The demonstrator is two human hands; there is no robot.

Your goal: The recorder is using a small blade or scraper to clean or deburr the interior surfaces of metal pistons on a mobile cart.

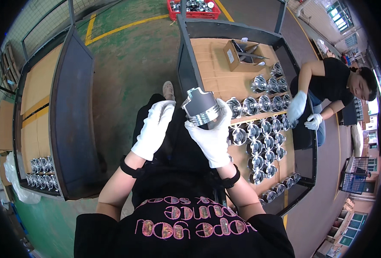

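Note:
In front of me my right hand (214,139), in a white glove, grips an engine piston (200,105). Its thumb and fingers wrap the piston's side and lower edge. The piston has a dark grey skirt and a shiny metal band with ring grooves, which faces down toward me. My left hand (155,127), also white-gloved, is raised to the left of the piston, apart from it. Its fingers stretch upward and hold nothing that I can see.
To the right, a cardboard-lined cart (212,64) carries rows of shiny pistons (264,104) and a carton (242,64) of tools. A co-worker (332,86) with gloved hands sits beyond it. Another cart (76,107) stands left; a red crate (194,13) lies ahead.

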